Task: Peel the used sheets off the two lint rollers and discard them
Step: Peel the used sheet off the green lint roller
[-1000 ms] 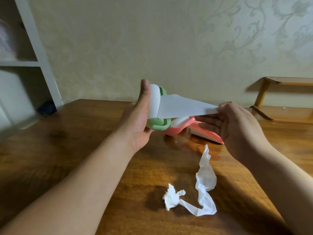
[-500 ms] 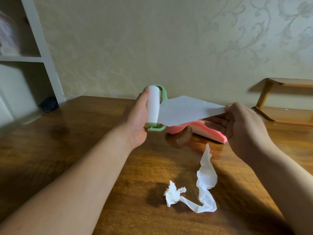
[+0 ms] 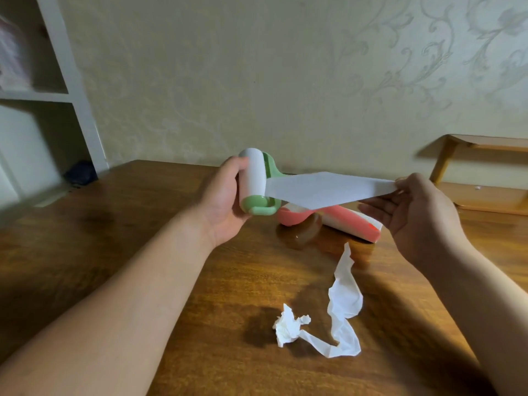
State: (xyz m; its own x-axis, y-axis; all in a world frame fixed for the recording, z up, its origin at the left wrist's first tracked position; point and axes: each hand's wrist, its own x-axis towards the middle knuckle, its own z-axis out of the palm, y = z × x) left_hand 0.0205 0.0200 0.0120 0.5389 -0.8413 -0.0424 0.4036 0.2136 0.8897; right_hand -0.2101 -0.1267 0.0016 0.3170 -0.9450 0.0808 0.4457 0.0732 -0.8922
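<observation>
Sheet [image 3: 323, 189] between right fingers [image 3: 401, 182], roller [image 3: 255, 178].

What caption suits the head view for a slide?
Left hand holds green roller, right hand pinches a sheet partly peeled from it; pink roller and crumpled sheet lie on the table.

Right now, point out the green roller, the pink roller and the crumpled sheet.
green roller [image 3: 255, 178], head view, white roll.
pink roller [image 3: 291, 218], head view, pink curved part.
crumpled sheet [image 3: 287, 327], head view, wadded end.
</observation>
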